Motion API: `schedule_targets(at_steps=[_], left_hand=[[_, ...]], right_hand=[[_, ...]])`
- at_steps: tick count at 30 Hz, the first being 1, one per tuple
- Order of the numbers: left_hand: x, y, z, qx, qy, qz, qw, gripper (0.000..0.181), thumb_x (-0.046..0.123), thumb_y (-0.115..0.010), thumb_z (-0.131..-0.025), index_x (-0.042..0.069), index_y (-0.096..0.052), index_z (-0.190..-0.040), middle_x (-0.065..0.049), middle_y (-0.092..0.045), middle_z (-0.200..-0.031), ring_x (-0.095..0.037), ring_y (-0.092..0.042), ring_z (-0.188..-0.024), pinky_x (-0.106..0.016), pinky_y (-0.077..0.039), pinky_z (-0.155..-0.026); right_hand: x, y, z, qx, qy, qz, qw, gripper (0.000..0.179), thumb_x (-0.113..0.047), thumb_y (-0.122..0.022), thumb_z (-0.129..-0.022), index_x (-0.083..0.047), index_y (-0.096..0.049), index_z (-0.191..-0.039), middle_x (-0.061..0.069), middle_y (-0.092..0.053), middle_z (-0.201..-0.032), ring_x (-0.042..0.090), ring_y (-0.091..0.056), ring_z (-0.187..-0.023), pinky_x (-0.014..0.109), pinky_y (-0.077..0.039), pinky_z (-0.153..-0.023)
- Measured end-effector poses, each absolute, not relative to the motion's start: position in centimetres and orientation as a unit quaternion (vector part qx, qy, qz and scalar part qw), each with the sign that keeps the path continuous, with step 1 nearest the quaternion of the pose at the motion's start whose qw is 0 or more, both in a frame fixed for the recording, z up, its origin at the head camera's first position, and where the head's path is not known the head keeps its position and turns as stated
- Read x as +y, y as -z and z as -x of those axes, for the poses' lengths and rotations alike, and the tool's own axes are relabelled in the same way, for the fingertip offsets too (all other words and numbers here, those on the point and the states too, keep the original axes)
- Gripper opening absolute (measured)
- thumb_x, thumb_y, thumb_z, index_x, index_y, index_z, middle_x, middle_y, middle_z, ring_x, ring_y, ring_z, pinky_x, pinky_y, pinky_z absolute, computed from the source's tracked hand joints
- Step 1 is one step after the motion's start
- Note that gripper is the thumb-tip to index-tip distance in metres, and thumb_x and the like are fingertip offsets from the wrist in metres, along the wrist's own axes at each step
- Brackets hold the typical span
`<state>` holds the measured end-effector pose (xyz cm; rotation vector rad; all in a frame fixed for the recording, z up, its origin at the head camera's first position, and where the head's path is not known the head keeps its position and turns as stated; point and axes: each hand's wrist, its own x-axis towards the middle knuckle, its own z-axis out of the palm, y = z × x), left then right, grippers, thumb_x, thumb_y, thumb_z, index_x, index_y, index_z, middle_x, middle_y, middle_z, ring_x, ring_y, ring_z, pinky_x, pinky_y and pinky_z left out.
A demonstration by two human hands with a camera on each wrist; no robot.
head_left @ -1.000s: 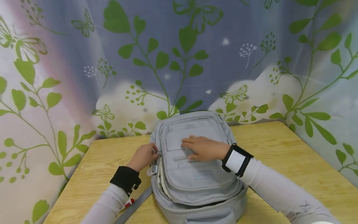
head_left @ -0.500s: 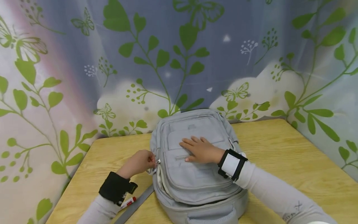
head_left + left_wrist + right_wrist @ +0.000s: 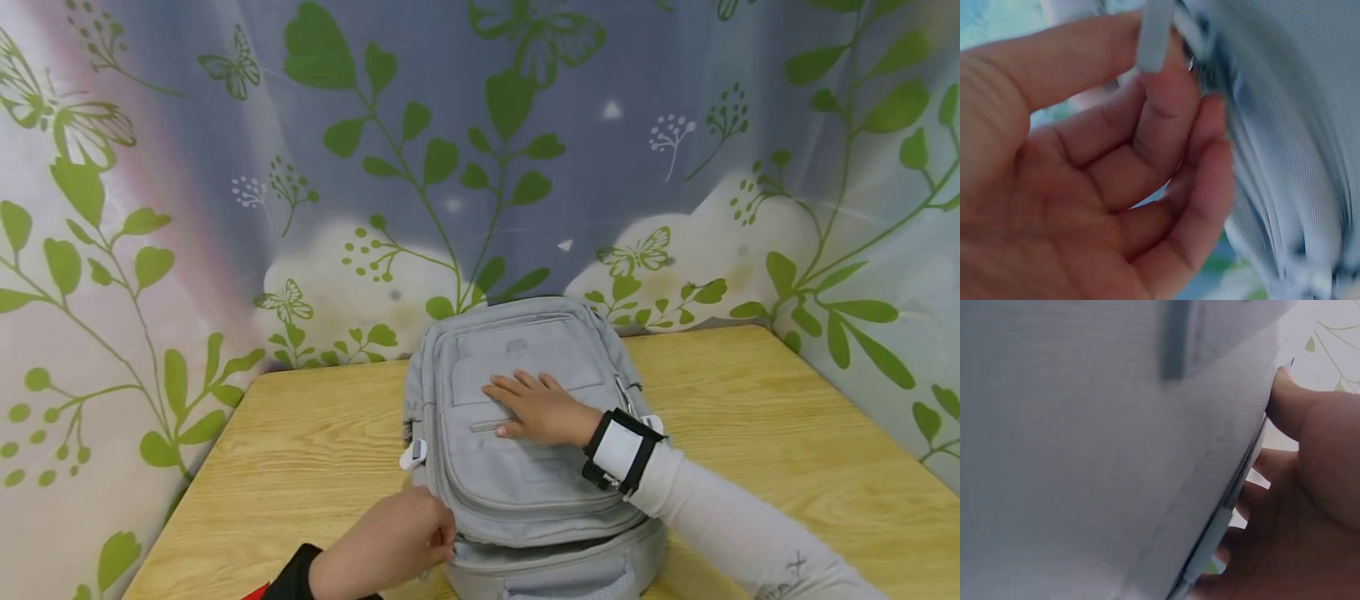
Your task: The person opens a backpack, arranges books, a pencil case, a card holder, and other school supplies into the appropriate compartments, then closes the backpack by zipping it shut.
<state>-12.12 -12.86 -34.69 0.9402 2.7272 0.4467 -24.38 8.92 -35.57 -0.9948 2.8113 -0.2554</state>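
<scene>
A light grey backpack lies front side up in the middle of the table. At its near left corner, my left hand pinches a grey zipper pull between thumb and curled index finger, seen close up in the left wrist view. The backpack's seam runs right beside those fingertips. My right hand rests spread on the front pocket, fingers pointing left. The main compartment's opening gapes along the near end, above the carry handle.
The wood-patterned table extends to both sides of the backpack. A white buckle sticks out at the left side. A patterned curtain hangs behind the table. Something red peeks out beside the left wrist.
My left hand has moved down the backpack's left side to the near corner with the zipper pull, and the side gap behind it has closed. My right hand stays on the front pocket.
</scene>
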Motion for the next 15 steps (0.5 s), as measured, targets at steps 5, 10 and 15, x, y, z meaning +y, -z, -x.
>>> schedule_targets(at_steps=[5, 10, 15], left_hand=[[-9.5, 35.2, 11.1, 0.912, -0.161, -0.361, 0.110, 0.017, 0.015, -0.068, -0.083, 0.021, -0.065, -0.067, 0.016, -0.050, -0.059, 0.005, -0.039, -0.061, -0.014, -0.039, -0.063], [-7.7, 35.9, 11.2, 0.898, -0.165, -0.401, 0.075, 0.015, 0.015, -0.066, -0.086, 0.019, -0.066, -0.072, 0.015, -0.053, -0.062, 0.007, -0.041, -0.063, -0.018, -0.043, -0.083], [-8.6, 36.7, 10.8, 0.909, -0.111, -0.398, 0.060, 0.017, 0.020, -0.063, -0.088, 0.020, -0.065, -0.072, 0.014, -0.047, -0.065, 0.004, -0.034, -0.061, -0.012, -0.034, -0.064]], right_hand=[[9.0, 35.4, 24.3, 0.937, 0.095, 0.327, 0.072, 0.061, -0.038, -0.050, -0.095, -0.014, -0.029, -0.147, 0.009, -0.025, -0.154, 0.038, -0.019, -0.142, 0.059, -0.017, -0.111], [9.4, 35.2, 23.9, 0.938, 0.097, 0.329, 0.053, 0.060, -0.035, -0.051, -0.095, -0.012, -0.031, -0.146, 0.012, -0.027, -0.153, 0.038, -0.022, -0.141, 0.058, -0.019, -0.111], [10.6, 33.9, 20.8, 0.915, 0.102, 0.390, -0.010, 0.041, -0.024, -0.060, -0.091, -0.005, -0.054, -0.127, 0.014, -0.055, -0.129, 0.029, -0.053, -0.118, 0.042, -0.044, -0.096]])
